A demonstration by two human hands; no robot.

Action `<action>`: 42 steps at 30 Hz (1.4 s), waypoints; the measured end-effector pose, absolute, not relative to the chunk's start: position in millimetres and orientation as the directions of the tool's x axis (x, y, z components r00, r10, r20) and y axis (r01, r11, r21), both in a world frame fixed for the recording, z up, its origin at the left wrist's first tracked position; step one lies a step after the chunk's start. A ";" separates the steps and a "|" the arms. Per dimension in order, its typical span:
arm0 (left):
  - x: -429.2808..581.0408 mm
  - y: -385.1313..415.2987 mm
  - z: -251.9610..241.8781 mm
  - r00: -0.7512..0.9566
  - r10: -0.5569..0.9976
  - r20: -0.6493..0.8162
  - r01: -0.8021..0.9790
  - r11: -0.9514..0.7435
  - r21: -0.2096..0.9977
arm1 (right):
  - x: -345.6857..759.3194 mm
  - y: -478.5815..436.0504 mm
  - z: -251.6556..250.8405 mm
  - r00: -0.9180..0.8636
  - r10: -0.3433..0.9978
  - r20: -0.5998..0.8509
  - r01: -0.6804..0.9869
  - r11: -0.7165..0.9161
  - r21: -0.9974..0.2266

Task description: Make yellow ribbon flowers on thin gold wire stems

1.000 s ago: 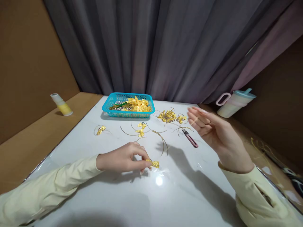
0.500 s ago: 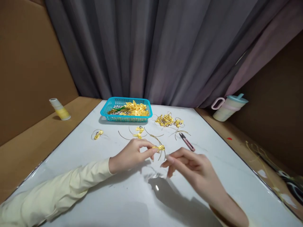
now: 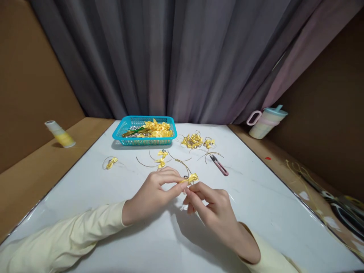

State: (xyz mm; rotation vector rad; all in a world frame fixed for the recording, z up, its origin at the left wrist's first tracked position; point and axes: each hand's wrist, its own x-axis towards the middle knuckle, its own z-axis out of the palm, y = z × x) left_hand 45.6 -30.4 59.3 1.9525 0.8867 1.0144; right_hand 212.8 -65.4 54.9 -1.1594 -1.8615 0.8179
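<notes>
A yellow ribbon bow [image 3: 193, 177] with a small silver bell [image 3: 185, 177] is pinched between the thumb and fingers of my left hand [image 3: 157, 187]. Thin gold-brown cord [image 3: 184, 165] runs from the bow and curves away over the table. Just below the bow, my right hand [image 3: 212, 203] is closed, its thumb and forefinger together on the cord by the knot. Its fingertips nearly touch those of my left hand, and they partly hide what lies between them. Beyond my left hand lie two more yellow bows [image 3: 161, 158] with cords.
A blue plastic basket [image 3: 145, 141] holds yellow bows, bells and cords. Right of it lies a pile of finished-looking bows [image 3: 192, 140]. Pink thread snips [image 3: 219, 165] rest nearby. A single bow [image 3: 112, 162] lies left. Outer items are a tumbler [image 3: 264, 122] and a yellow-white bottle [image 3: 60, 134].
My right hand has moved left and up to the bow, and its fingers have closed at the cord. My left hand still holds the bow. The whole view has shifted slightly.
</notes>
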 end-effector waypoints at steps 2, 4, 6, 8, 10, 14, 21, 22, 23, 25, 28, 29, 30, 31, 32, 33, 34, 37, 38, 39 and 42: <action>46.7 -30.4 57.1 0.450 0.811 0.375 0.248 -0.516 0.820 | 213.7 -64.6 55.6 -0.288 0.918 0.272 0.427 0.377 -0.822; 46.8 -30.7 55.2 0.457 0.795 0.398 0.265 -0.549 0.792 | 214.3 -64.0 55.7 -0.290 0.916 0.277 0.439 0.384 -0.812; 46.4 -31.3 54.1 0.463 0.786 0.410 0.276 -0.567 0.776 | 214.3 -63.9 55.4 -0.289 0.915 0.283 0.444 0.390 -0.807; 46.2 -31.8 53.3 0.459 0.783 0.420 0.275 -0.575 0.771 | 213.8 -63.8 55.0 -0.288 0.916 0.280 0.445 0.387 -0.807; 46.8 -31.9 52.3 0.443 0.785 0.434 0.267 -0.577 0.772 | 212.8 -63.7 55.2 -0.286 0.917 0.279 0.447 0.385 -0.808; 49.7 -31.3 48.8 0.397 0.794 0.461 0.261 -0.579 0.772 | 210.7 -63.1 56.7 -0.272 0.919 0.284 0.458 0.383 -0.802; 51.7 -32.2 47.8 0.363 0.814 0.454 0.315 -0.566 0.762 | 209.3 -63.4 52.3 -0.251 0.924 0.288 0.475 0.377 -0.795; 51.6 -32.3 48.5 0.364 0.815 0.452 0.322 -0.565 0.760 | 209.1 -63.4 51.3 -0.257 0.919 0.298 0.491 0.390 -0.779; 51.5 -32.1 49.1 0.366 0.817 0.446 0.328 -0.562 0.760 | 209.0 -63.6 50.7 -0.262 0.913 0.314 0.511 0.407 -0.757; 51.0 -30.9 49.9 0.365 0.820 0.441 0.330 -0.557 0.762 | 209.4 -63.8 51.7 -0.278 0.900 0.335 0.539 0.435 -0.722; 49.5 -27.3 50.2 0.345 0.829 0.440 0.334 -0.546 0.768 | 213.5 -62.8 58.6 -0.287 0.898 0.333 0.528 0.438 -0.727; 48.9 -26.0 50.1 0.335 0.834 0.438 0.340 -0.540 0.770 | 216.3 -61.4 61.7 -0.272 0.901 0.338 0.523 0.433 -0.734; 48.2 -24.7 50.1 0.327 0.839 0.435 0.348 -0.535 0.770 | 219.8 -59.4 64.7 -0.238 0.906 0.349 0.521 0.423 -0.741; 47.5 -23.7 50.1 0.320 0.843 0.432 0.358 -0.529 0.769 | 223.8 -56.6 67.4 -0.193 0.913 0.358 0.518 0.405 -0.754; 46.8 -22.9 50.2 0.317 0.846 0.429 0.366 -0.527 0.767 | 227.9 -53.1 69.6 -0.155 0.924 0.351 0.505 0.379 -0.776; 46.1 -22.4 50.3 0.316 0.845 0.432 0.370 -0.529 0.764 | 231.8 -49.2 71.1 -0.136 0.940 0.313 0.477 0.339 -0.811; 45.6 -22.2 50.4 0.319 0.840 0.439 0.371 -0.537 0.758 | 235.0 -45.3 71.8 -0.154 0.959 0.237 0.428 0.280 -0.859; 44.6 -22.9 50.4 0.338 0.811 0.477 0.361 -0.580 0.730 | 237.8 -36.7 69.4 -0.328 0.942 -0.064 0.221 0.011 -0.975; 44.4 -23.4 50.3 0.344 0.800 0.492 0.358 -0.596 0.719 | 236.4 -35.6 67.5 -0.374 0.919 -0.121 0.151 -0.069 -0.986; 44.3 -23.8 50.2 0.353 0.790 0.502 0.356 -0.609 0.708 | 234.2 -35.4 65.2 -0.402 0.903 -0.154 0.087 -0.129 -0.988; 44.1 -24.8 49.7 0.393 0.761 0.516 0.355 -0.643 0.679 | 226.4 -37.6 58.6 -0.414 0.897 -0.155 -0.050 -0.192 -0.980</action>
